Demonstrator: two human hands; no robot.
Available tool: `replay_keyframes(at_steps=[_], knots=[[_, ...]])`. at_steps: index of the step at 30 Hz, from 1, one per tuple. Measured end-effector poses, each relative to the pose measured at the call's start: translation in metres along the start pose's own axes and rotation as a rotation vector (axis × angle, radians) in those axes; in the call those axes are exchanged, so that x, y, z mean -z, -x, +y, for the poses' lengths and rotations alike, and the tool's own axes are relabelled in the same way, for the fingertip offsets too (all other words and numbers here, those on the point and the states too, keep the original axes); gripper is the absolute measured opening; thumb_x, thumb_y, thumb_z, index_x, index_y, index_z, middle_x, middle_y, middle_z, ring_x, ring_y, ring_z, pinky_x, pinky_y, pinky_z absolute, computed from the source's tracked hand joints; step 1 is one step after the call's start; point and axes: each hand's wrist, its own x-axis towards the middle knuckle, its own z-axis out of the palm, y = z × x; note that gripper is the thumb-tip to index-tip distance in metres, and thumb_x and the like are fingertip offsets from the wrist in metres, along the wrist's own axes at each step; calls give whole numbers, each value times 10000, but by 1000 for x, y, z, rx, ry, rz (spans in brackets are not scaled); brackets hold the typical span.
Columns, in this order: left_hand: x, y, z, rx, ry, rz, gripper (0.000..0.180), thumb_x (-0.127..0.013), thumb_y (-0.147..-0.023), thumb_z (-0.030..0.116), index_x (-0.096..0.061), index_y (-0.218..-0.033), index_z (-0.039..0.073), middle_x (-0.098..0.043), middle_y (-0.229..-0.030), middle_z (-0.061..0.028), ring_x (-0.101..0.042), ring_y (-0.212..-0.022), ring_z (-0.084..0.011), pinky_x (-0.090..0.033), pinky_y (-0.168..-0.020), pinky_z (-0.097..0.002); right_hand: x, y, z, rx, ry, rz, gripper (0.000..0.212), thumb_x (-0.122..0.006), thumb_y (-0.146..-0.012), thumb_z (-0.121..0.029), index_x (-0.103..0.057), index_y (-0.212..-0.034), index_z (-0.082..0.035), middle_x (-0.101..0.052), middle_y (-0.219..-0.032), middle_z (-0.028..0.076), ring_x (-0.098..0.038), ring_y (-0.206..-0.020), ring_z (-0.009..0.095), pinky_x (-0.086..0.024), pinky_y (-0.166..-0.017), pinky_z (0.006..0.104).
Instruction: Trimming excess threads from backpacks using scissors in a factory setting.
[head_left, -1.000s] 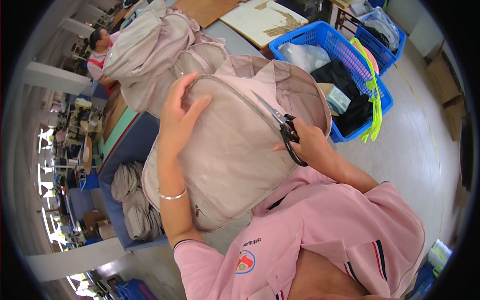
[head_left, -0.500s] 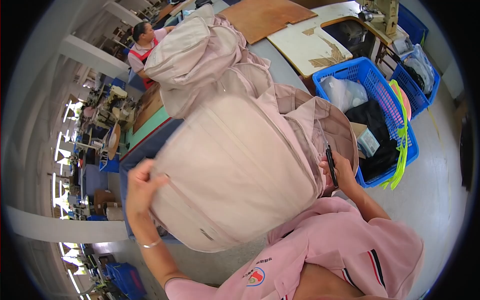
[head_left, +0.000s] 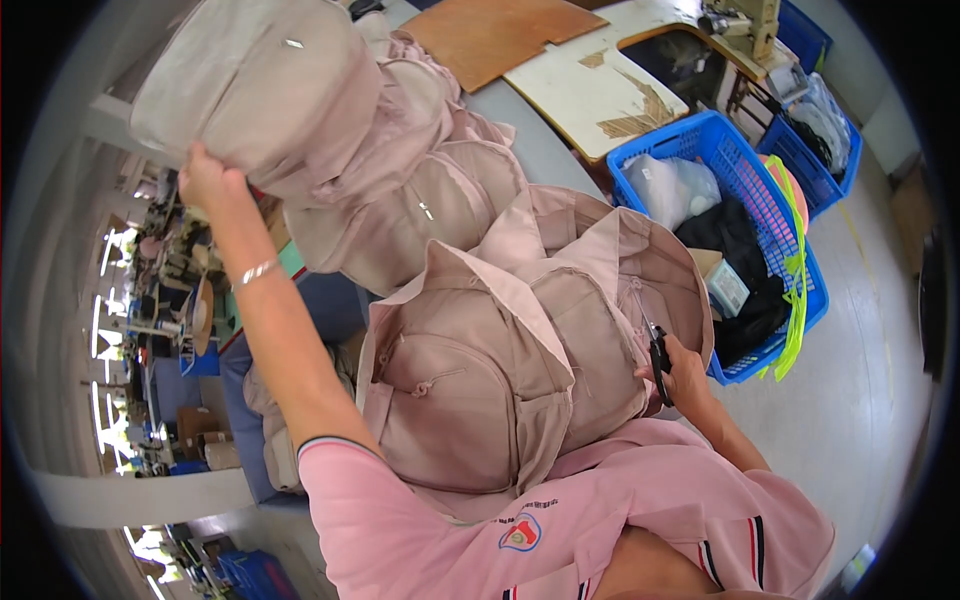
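Note:
At the far left, my left hand [head_left: 212, 182] is closed on the lower edge of a pale pink backpack [head_left: 270, 85], which lies over a heap of similar ones. My right hand [head_left: 685, 375] grips scissors [head_left: 659, 352] with black handles, the blades pointing away from me. Right in front of me sits another pink backpack [head_left: 440, 400], its inner side showing, with a seamed pocket and a short cord with a knotted end. More pink fabric with raised open edges [head_left: 660, 265] spreads beside the scissors. My right fingertips are partly hidden by the handles.
To the right stands a blue basket [head_left: 735, 140] holding plastic bags, black cloth and a small box, a neon yellow strip over its rim. Behind are a brown board [head_left: 490, 35], a worn white tabletop [head_left: 570, 80] and a sewing machine [head_left: 755, 30]. A second blue basket [head_left: 845, 165] sits farther right.
My left hand has carried the pale backpack away from me to the far left, onto the heap, uncovering the one underneath. My right hand stays nearly in place with the scissors.

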Motion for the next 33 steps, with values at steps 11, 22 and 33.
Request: replay_keyframes(at_steps=[11,22,33], knots=[[-47,30,-239,544,-175,-299,209,-628,-851,-163,-502,-1006,-103,-660,-889,-219,-724,-741,-302,-670,-674,-413,-8,29,-13,-51,155,34,618,-873,-742,-457,-515,-1003,-27,-638,-780,155,-629,-677,412,-498,-602,451],[87,161,-72,203,-913,-1918,494,-602,-1004,338,-608,-1313,-48,-686,-1257,-114,-612,-1197,-199,-435,-1062,-321,-16,13,-21,-77,-32,132,455,-829,-836,-265,-492,-1021,-22,-649,-782,201,-639,-722,431,-487,-631,428],[252,208,12,-156,-835,-1182,316,-516,-929,-22,-683,-1197,3,-732,-1093,-170,-702,-1017,-245,-503,-923,-307,-1,33,-27,61,-187,108,374,-767,-897,-247,-559,-1069,12,-734,-914,118,-715,-761,257,-549,-697,344]])
